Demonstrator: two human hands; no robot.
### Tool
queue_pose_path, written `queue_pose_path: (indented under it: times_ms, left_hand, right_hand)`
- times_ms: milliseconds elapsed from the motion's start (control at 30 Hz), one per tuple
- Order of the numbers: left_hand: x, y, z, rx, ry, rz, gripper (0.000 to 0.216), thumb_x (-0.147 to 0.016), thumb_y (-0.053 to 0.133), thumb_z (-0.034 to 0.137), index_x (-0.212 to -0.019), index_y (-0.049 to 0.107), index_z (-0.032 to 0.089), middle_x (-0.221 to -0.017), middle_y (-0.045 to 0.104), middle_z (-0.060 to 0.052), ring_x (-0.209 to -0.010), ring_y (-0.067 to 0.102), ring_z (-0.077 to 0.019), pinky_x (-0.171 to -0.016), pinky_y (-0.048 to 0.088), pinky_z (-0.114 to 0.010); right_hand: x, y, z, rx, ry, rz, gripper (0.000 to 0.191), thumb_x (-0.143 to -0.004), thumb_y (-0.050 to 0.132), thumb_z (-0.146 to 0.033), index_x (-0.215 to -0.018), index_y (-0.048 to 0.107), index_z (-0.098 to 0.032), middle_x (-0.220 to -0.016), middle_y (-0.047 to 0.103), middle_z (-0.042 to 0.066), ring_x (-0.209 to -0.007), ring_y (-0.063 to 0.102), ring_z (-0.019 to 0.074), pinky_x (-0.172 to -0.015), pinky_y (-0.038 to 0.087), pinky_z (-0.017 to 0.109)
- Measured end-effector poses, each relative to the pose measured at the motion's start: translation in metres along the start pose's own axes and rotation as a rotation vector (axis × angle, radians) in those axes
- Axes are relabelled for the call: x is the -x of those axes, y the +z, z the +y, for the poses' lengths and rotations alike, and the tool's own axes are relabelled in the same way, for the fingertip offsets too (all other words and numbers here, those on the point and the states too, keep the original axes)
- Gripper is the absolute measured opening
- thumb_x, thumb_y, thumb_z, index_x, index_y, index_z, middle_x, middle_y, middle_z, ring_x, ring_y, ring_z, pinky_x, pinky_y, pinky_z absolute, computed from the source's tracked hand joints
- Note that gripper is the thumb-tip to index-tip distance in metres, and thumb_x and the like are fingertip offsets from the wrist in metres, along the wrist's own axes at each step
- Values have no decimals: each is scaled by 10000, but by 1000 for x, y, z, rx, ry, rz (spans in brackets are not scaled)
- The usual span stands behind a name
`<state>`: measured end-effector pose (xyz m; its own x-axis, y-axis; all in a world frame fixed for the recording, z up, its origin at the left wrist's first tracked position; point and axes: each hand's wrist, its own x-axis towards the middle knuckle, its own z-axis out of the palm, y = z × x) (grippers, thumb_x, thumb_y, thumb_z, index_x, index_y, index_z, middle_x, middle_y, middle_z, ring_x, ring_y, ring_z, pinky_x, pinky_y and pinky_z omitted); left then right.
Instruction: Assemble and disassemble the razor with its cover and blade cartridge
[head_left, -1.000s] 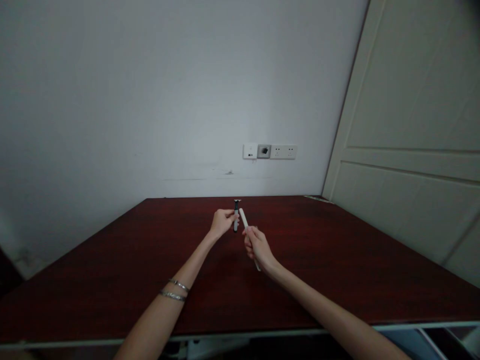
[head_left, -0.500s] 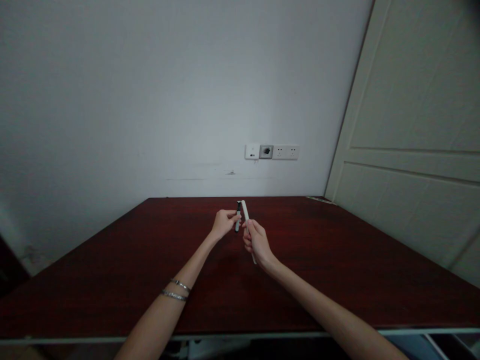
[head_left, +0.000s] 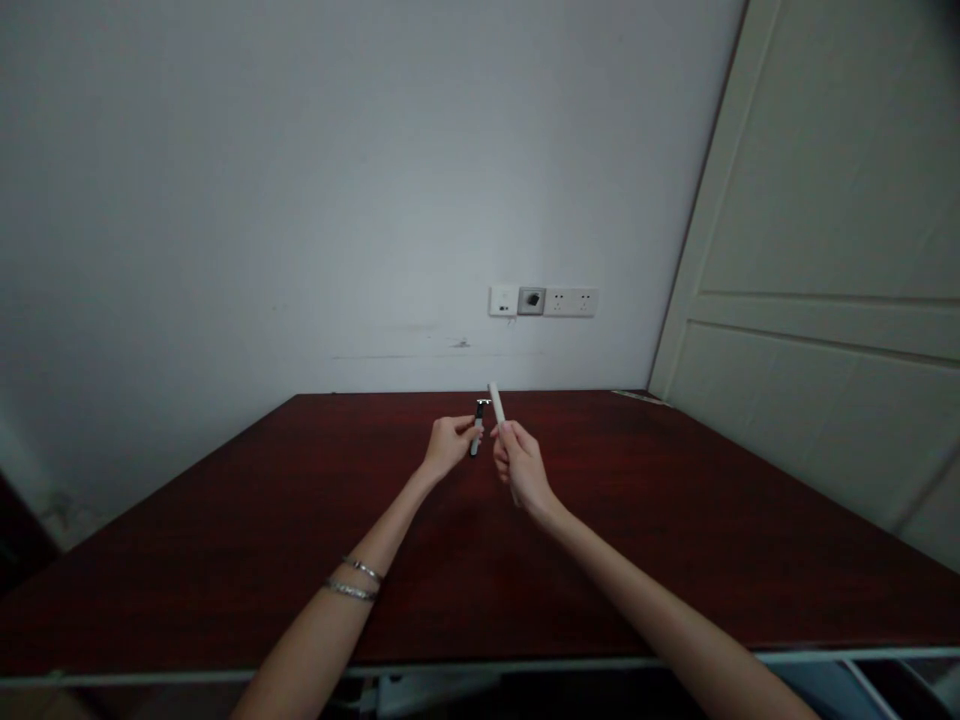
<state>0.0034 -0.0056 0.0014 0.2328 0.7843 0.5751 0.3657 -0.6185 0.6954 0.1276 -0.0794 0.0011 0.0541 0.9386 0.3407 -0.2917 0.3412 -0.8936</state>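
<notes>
Pinches a razor (head_left: 478, 424) in the left hand (head_left: 450, 442), thumb and fingers clamped together on the grey handle, with its black neck and T-shaped head rising above the fingertips and a short dark-tipped end hanging below. Closes the right hand (head_left: 520, 464) firmly around a white stick (head_left: 497, 404), leaving a long part bare above the fingers and a short end visible underneath. Leans the stick's upper end leftward, just beside the razor's head; cannot tell whether touching. Holds both over the dark red surface (head_left: 225, 540), hands near each other but apart. Wears two silvery bracelets (head_left: 351, 591) on the left forearm. Faces a white wall plate (head_left: 503, 301) bearing small dark marks, too small to read, left of wall sockets (head_left: 571, 302). Cannot make out lettering on razor or stick.
</notes>
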Motion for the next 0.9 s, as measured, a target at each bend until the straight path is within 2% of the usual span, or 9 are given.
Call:
queue_pose_path:
  times_ms: [167, 233, 300, 367, 467, 567, 633, 800, 900]
  left_hand:
    - [0, -3, 4, -1, 28, 82, 268, -752, 580, 279, -931, 701, 120, -789, 714, -48, -669, 626, -164, -630, 473, -243]
    - [0, -4, 4, 15, 30, 108, 305, -741, 602, 273, -1000, 684, 133, -903, 710, -66, -748, 644, -189, -682, 495, -271]
    - [-1, -4, 4, 25, 54, 102, 299, -738, 613, 262, -1004, 685, 146, -980, 692, -73, -839, 650, -210, -756, 502, -297]
    - [-1, -5, 4, 12, 89, 82, 274, -738, 618, 246, -987, 691, 158, -1008, 683, -67, -905, 643, -217, -825, 492, -317]
    - [-1, -8, 4, -28, 130, 61, 241, -746, 611, 221, -966, 695, 176, -1009, 683, -53, -927, 642, -211, -863, 485, -327]
    - [-1, -10, 2, -55, 155, 42, 214, -764, 581, 188, -943, 698, 180, -1002, 686, -47, -925, 644, -200, -868, 487, -327]
    - [-1, -10, 0, -66, 157, 47, 216, -773, 568, 182, -949, 694, 175, -1005, 684, -51, -921, 646, -197, -865, 490, -324]
    - [-2, -8, -5, -94, 166, 74, 226, -758, 606, 200, -966, 689, 170, -1012, 680, -61, -910, 650, -207, -851, 498, -322]
    - [-1, -8, -8, -112, 166, 38, 221, -769, 588, 188, -965, 688, 179, -1019, 678, -56, -933, 643, -204, -862, 492, -321]
  right_hand:
    - [-13, -26, -25, 145, -118, -12, 356, -755, 528, -527, -759, 559, -172, -516, 412, -63, -345, 306, 32, -307, 211, 170]
    - [-10, -40, -37, 265, -150, -68, 371, -760, 551, -489, -913, 616, -158, -534, 478, -41, -359, 353, 48, -327, 265, 185]
    - [-4, -50, -46, 355, -160, -122, 454, -775, 551, -456, -1119, 587, -163, -551, 520, -31, -373, 377, 62, -347, 301, 195]
    - [2, -55, -52, 443, -194, -125, 469, -801, 527, -420, -1203, 559, -180, -566, 538, -25, -409, 406, 75, -388, 348, 204]
    - [12, -52, -48, 565, -283, -90, 383, -821, 502, -363, -1154, 613, -210, -657, 613, 9, -533, 504, 116, -522, 450, 253]
    - [23, -44, -39, 612, -338, -175, 336, -818, 498, -316, -1113, 642, -241, -885, 682, 46, -730, 593, 184, -684, 489, 333]
    - [28, -41, -35, 623, -349, -203, 334, -822, 491, -291, -1118, 639, -251, -952, 683, 50, -770, 607, 196, -718, 488, 343]
    - [34, -40, -28, 616, -353, -26, 379, -839, 464, -266, -1197, 581, -231, -1009, 672, 60, -795, 616, 190, -744, 487, 335]
    - [37, -39, -22, 604, -338, -146, 344, -827, 483, -258, -1141, 622, -251, -1055, 663, 53, -938, 608, 220, -834, 464, 367]
